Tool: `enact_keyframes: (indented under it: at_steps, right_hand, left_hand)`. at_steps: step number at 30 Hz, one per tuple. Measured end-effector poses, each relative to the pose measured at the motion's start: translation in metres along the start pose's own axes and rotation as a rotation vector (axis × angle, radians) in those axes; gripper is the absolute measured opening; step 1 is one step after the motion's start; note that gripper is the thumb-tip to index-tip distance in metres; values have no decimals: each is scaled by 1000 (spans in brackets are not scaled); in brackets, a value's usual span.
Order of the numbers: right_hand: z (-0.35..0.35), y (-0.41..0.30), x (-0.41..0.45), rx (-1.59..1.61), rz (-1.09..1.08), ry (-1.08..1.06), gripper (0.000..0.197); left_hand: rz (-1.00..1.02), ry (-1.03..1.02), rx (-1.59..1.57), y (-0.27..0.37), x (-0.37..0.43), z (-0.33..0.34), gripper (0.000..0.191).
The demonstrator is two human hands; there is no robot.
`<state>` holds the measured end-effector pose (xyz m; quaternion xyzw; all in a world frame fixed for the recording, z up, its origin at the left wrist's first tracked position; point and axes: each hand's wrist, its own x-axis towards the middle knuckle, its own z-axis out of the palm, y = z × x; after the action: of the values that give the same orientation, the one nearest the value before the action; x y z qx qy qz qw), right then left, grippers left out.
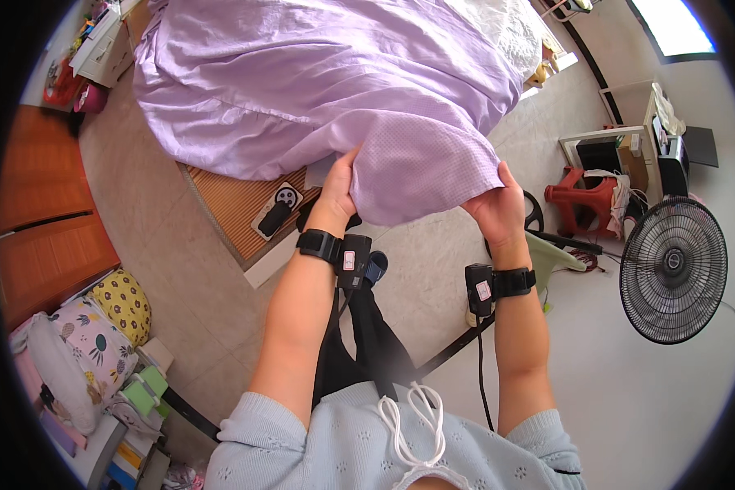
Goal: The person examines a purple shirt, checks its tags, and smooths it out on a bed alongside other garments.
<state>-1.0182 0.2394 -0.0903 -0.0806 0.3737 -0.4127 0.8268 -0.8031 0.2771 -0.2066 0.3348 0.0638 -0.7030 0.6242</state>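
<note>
A large purple cloth cover (245, 92) spreads over the bed in front of me, wrinkled, its near end lifted toward me. My left hand (341, 184) grips the left side of that raised end, with the thumb on top. At its right corner, my right hand (498, 205) pinches the edge, palm turned up beneath the fabric. Between my hands the held flap sags in a rounded fold showing a fine dotted pattern. A black strap with a small box is on each wrist. Most of the fingers of my left hand are hidden by the cloth.
A woven mat (220, 196) on the bed's uncovered corner carries a phone (277, 211). An electric fan (672, 269) and a red plastic stool (579, 199) stand right. Pillows (95, 340) are piled at lower left, near an orange-brown wooden door (49, 184). A white cabinet (104, 55) stands upper left.
</note>
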Motion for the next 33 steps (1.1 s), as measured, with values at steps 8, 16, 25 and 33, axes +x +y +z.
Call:
enact_keyframes:
  at_steps: [8,16,25,33]
  right_hand:
    - [-4,-6,2,202,22,-238,47]
    - [13,-46,15,210,42,-295,40]
    - [45,-23,-27,-228,-90,119,35]
    - [-89,95,-53,-142,348,308,40]
  left_hand:
    - [-78,-177,-278,-42,-30,-21,34]
    - [212,-215,451,134,-53,92,35]
    - [381,-40,576,132,-153,147,36]
    - [-200,495,294,24,-234,-39,50]
